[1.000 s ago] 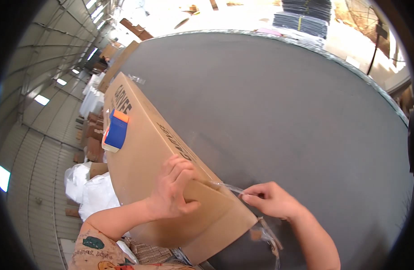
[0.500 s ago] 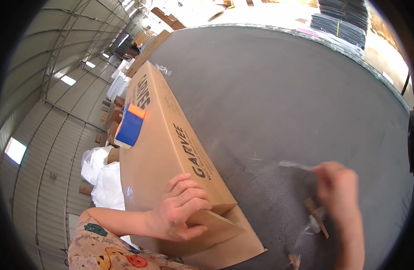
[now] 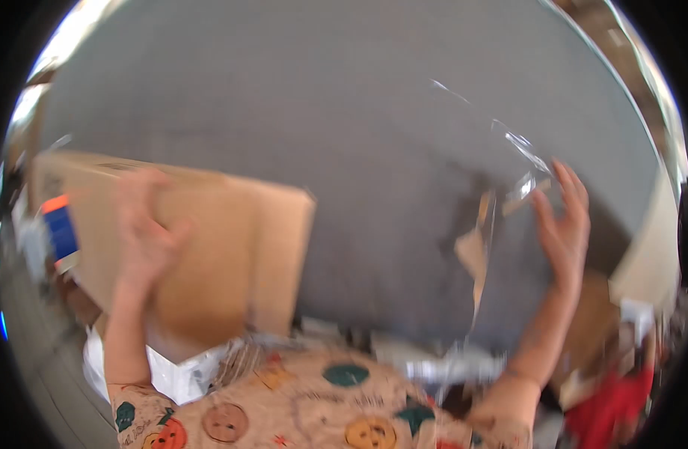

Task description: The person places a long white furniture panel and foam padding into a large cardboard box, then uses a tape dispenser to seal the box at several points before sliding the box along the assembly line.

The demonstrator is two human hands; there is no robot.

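Note:
A long brown cardboard carton (image 3: pixel 209 254) lies on the left of the grey table, its plain end turned toward me. Over its upper edge and near face is my left hand (image 3: pixel 146 224), blurred, thumb spread from the fingers. A blue and orange block-shaped item (image 3: pixel 60 230) shows at the carton's left side. My right hand (image 3: pixel 567 221) hovers over the table at the right, open, thumb apart from the fingers. By its fingertips lies a crumpled strip of clear tape (image 3: pixel 525 150). A torn piece of brown cardboard (image 3: pixel 473 254) with clear film lies left of this hand.
The grey table surface (image 3: pixel 344 112) stretches away beyond the carton. White plastic wrapping (image 3: pixel 191 378) is below the carton. At the lower right, a person in red (image 3: pixel 617 404) appears near brown cardboard (image 3: pixel 587 314).
My view has swung to the right and down. My left hand has left the carton's end flap and is now farther along it. The right hand has let go of the clear strip.

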